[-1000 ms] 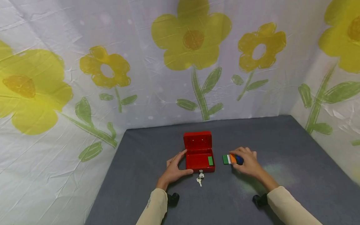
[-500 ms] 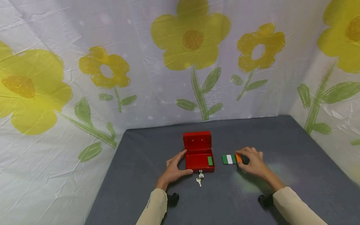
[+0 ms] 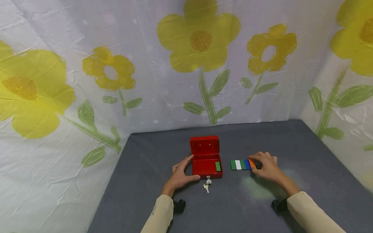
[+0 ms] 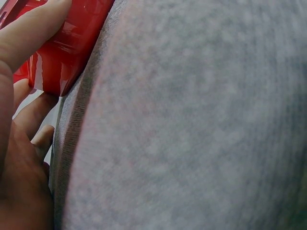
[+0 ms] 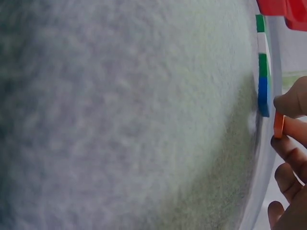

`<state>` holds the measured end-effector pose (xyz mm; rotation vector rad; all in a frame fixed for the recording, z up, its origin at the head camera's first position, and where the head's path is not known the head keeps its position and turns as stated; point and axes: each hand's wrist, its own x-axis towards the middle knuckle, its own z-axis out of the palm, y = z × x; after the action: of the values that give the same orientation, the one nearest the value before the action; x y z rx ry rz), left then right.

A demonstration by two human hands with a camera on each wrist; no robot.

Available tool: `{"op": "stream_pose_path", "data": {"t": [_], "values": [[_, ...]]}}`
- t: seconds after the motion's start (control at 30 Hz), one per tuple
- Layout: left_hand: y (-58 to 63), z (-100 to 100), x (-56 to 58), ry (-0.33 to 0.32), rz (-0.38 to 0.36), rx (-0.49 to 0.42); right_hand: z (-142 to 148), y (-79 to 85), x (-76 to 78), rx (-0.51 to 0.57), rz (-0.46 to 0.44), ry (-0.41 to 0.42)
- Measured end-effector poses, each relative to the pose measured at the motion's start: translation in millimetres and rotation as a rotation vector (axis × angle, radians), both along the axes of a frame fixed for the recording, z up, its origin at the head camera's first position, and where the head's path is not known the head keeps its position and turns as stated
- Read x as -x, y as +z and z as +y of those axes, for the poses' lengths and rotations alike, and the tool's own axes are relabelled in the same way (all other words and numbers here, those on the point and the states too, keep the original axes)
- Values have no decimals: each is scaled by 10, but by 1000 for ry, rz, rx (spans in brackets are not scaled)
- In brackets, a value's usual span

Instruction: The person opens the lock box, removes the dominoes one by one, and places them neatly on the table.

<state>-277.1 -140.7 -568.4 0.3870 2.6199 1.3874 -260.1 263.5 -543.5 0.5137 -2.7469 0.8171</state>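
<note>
A small red cash box [image 3: 200,167] stands with its lid up in the middle of the table, a green tile [image 3: 218,166] lying at its right inside. My left hand [image 3: 181,175] holds the box's left side, thumb at the front corner and fingers along the side. Between thumb and fingers of my right hand [image 3: 267,166] an orange tile [image 5: 278,124] is pinched, right at the end of a row. That row on the table runs green [image 3: 233,165], white [image 3: 238,165], green, then a blue tile [image 3: 247,164]. Whether more tiles sit beneath the orange one is hidden.
Keys [image 3: 206,187] hang from the lock at the box's front. The grey table [image 3: 151,161] ends at the back against a flower-patterned cloth [image 3: 163,97].
My right hand has moved right in steps with the orange tile. A second green tile and then the blue tile now lie in the row. The left hand and box stayed put.
</note>
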Motion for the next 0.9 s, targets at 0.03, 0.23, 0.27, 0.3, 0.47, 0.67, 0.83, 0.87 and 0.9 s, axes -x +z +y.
{"op": "stream_pose_path", "data": {"t": [0.03,0.23,0.27,0.3,0.47,0.67,0.83,0.87,0.9], "values": [[4,1,-1,-1,-3,-3,5,2,3,-5,-3,-6],[7,-1,-2,-6,0,-6,21,-8,16,-17,-35,-12],[4,-2,-2,-5,1,-3,24,-9,17,-18,-39,-8],[1,-2,0,-3,-2,0,28,-12,20,-22,-40,-5],[-12,-2,7,5,0,10,35,-19,41,-37,-53,-9],[-16,2,9,7,1,20,27,-15,58,-67,-93,-10],[-15,7,2,19,-9,22,20,-10,63,-79,-105,-13],[-13,8,1,21,-11,20,19,-11,64,-81,-106,-12],[-11,8,0,23,-11,20,18,-10,64,-82,-105,-12]]}}
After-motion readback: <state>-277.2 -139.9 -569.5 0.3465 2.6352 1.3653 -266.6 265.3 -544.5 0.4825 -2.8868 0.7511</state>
